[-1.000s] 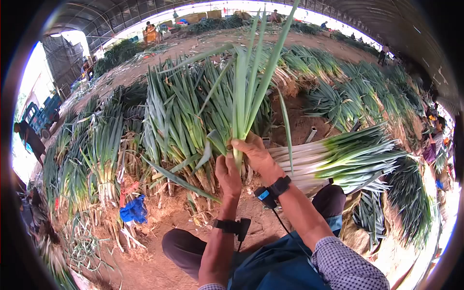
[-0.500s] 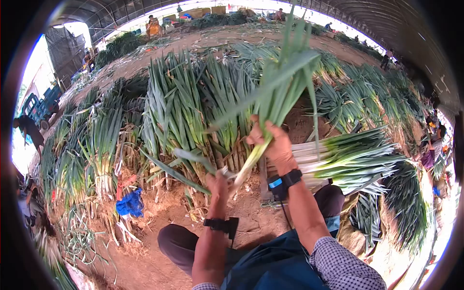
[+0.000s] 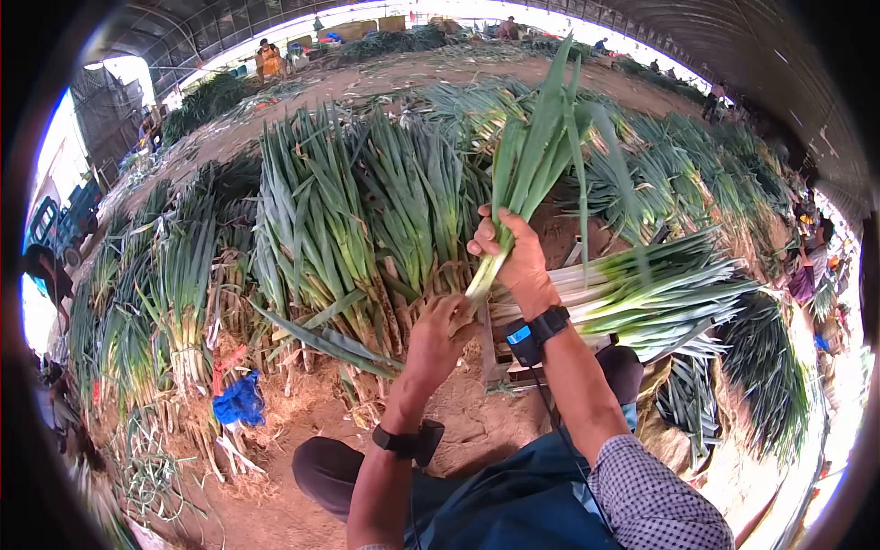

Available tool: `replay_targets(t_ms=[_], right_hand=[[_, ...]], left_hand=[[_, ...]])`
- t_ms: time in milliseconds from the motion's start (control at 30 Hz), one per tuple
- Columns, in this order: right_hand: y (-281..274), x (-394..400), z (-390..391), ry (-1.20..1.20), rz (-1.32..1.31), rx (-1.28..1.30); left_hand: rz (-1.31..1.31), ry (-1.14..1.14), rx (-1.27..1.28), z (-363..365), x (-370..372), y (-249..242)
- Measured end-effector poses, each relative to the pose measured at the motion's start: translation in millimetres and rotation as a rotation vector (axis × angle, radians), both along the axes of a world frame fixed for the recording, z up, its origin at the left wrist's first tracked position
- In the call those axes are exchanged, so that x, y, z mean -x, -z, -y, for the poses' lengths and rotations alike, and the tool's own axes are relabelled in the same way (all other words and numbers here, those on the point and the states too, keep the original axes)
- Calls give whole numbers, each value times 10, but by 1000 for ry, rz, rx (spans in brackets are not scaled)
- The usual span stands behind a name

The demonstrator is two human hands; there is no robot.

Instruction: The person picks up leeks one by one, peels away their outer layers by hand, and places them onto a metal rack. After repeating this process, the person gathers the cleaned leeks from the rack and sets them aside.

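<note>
A leek point(image 3: 536, 160) with broad green leaves stands tilted in front of me, leaves up. My right hand point(image 3: 516, 257) is closed round its pale stem just below the leaves. Lower down, at the stem's white end, my left hand point(image 3: 442, 337) has its fingers curled on the stem; its fingertips are partly hidden. To the right of my right hand lies a pile of cleaned leeks point(image 3: 632, 298), white stems toward me. A loose green leaf point(image 3: 325, 341) lies on the ground left of my left hand.
Upright bundles of untrimmed leeks point(image 3: 316, 220) stand before me and to the left. A blue rag or bag point(image 3: 239, 401) lies by their roots. More leek heaps point(image 3: 724, 188) spread to the right. Several people, one in orange point(image 3: 269, 60), are far back under the arched roof.
My left hand has moved up and right to the stem's lower end. A strip of leaf that trailed from it is gone from the hand. The held leek now stands more upright.
</note>
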State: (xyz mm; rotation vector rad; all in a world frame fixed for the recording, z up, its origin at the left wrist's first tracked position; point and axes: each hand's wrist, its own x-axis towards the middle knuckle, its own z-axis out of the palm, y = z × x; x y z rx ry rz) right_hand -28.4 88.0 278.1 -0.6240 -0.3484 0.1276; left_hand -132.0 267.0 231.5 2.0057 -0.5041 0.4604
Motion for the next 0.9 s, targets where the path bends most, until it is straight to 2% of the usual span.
replay_targets(t_ms=[33,67,167,300,367,400,500,533,567,600,633,700,767,800,900], right_hand=[[4,14,-12,31,-22,16],[7,25,-22,61,-43,32],[36,21,-54,209,-160,106],[42,34,-82,347,-239,182],[111,-11,-62,398,-264,199],[46,53,-72,437,-279,162],[58,-3,99,433,-354,111],[240,-56,-25,459,-183,115],[234,-62,-41,433,-307,96],[312,-21,-73,547,-178,276],[344,-1,-82,487,-246,220],[168,134,-190,506,-313,283],[128,187,-294,457,-193,197],[111,213,-328,431,-173,216],[47,256,-344,414,-87,322]], left_hand=[[55,-25,-91,40,6,-29],[-21,-32,-14,78,-64,117],[12,-149,-119,158,-41,183],[18,-79,-81,175,-79,285],[-7,-102,-9,217,-45,345],[-132,-127,-32,192,-30,331],[27,-202,-7,270,-33,283],[-4,-229,-98,155,-64,344],[78,-159,-114,116,-93,368],[-24,-180,-114,93,-193,505],[-68,-152,-62,83,-163,479],[-74,-50,42,24,-149,585],[-225,-65,201,-17,-103,652],[-126,-58,175,-37,-113,688],[-238,5,189,-154,-121,787]])
